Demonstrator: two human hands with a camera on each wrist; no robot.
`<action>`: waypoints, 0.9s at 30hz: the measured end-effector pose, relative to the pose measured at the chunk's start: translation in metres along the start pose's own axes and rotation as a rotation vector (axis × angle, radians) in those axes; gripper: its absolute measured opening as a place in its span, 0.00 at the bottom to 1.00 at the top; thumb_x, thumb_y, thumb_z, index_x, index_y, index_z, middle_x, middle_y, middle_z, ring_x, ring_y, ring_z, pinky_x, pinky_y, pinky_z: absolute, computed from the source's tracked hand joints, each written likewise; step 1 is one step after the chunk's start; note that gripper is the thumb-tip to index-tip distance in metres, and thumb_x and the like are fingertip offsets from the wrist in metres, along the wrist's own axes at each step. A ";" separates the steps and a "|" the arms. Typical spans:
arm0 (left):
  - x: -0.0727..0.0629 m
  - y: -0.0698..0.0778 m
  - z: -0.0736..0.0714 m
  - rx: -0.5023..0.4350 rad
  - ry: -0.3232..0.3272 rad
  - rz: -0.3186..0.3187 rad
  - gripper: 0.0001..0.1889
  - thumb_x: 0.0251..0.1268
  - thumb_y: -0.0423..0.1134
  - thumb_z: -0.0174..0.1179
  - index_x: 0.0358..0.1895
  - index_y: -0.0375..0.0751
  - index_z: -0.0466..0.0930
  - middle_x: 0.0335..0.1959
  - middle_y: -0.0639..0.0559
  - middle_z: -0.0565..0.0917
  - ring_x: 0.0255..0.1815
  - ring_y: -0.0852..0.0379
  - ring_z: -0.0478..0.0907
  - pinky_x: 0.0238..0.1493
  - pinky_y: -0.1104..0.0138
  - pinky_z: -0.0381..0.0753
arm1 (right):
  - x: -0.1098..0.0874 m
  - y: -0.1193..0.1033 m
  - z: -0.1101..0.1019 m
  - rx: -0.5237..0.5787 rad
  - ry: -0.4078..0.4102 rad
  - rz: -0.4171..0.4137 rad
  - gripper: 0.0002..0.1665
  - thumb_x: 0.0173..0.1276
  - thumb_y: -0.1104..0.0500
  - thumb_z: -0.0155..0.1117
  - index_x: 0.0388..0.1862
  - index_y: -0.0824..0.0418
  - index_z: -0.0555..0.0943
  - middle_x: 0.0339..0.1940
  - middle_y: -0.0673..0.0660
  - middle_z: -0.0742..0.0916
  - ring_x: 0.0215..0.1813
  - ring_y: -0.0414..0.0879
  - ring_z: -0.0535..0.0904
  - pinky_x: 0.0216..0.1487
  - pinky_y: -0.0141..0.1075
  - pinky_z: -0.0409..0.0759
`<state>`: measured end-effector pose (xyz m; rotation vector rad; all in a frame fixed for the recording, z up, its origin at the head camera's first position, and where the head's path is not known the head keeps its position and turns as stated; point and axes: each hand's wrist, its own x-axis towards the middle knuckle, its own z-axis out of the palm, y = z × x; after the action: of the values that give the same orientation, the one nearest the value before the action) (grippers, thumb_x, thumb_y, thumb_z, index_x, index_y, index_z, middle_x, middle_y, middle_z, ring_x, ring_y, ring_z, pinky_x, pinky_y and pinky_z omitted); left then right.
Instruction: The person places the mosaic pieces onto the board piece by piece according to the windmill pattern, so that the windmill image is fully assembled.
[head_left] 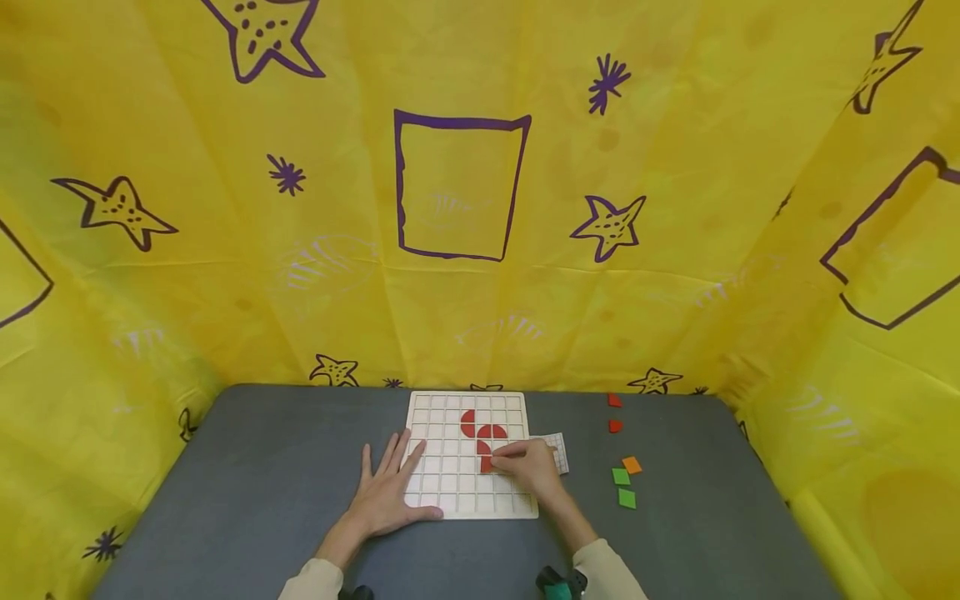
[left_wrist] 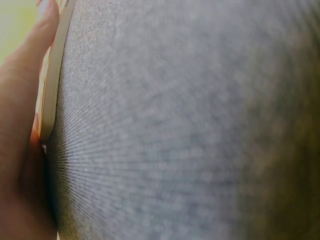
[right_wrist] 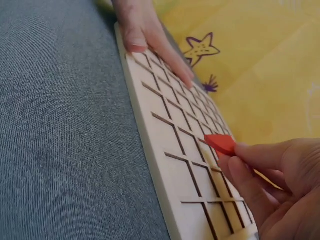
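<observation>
A pale wooden grid board (head_left: 450, 483) lies on the dark table. Several red quarter-round tiles (head_left: 492, 432) sit in its squares, right of the middle. My left hand (head_left: 381, 498) rests with fingers spread along the board's left edge, its thumb at the front left corner. Between thumb and fingertips my right hand (head_left: 531, 468) pinches a red tile (right_wrist: 220, 143), which is tilted just over the grid squares. In the left wrist view, the thumb (left_wrist: 42, 35) lies along the board's rim (left_wrist: 52, 90).
A printed card (head_left: 558, 457) lies at the board's right side, partly behind my right hand. Farther right are two red tiles (head_left: 615, 426), an orange tile (head_left: 632, 465) and two green tiles (head_left: 627, 498). A yellow patterned cloth (head_left: 465, 325) hangs behind the table.
</observation>
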<state>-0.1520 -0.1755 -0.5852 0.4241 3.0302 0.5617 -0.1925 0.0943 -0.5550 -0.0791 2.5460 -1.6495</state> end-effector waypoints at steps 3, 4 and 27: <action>-0.001 -0.001 0.001 0.001 0.005 -0.002 0.62 0.39 0.82 0.57 0.77 0.47 0.57 0.80 0.41 0.48 0.79 0.39 0.43 0.68 0.34 0.28 | 0.001 -0.001 0.006 -0.036 -0.011 -0.020 0.06 0.55 0.61 0.77 0.29 0.63 0.90 0.27 0.53 0.89 0.34 0.40 0.80 0.32 0.31 0.77; -0.001 -0.001 0.000 0.002 -0.001 -0.007 0.62 0.40 0.82 0.57 0.77 0.47 0.56 0.80 0.41 0.47 0.79 0.39 0.43 0.68 0.34 0.28 | 0.002 -0.002 0.008 -0.042 -0.016 -0.019 0.06 0.55 0.61 0.77 0.29 0.63 0.90 0.27 0.53 0.89 0.33 0.39 0.80 0.31 0.31 0.76; -0.001 0.000 0.001 0.000 0.019 0.001 0.61 0.40 0.81 0.58 0.77 0.47 0.56 0.80 0.41 0.47 0.79 0.39 0.43 0.69 0.34 0.28 | 0.007 -0.008 0.010 -0.119 -0.012 -0.034 0.04 0.55 0.63 0.77 0.27 0.64 0.90 0.21 0.51 0.88 0.25 0.39 0.83 0.25 0.29 0.79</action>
<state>-0.1510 -0.1753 -0.5861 0.4230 3.0480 0.5694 -0.1985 0.0810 -0.5527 -0.1428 2.6467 -1.5023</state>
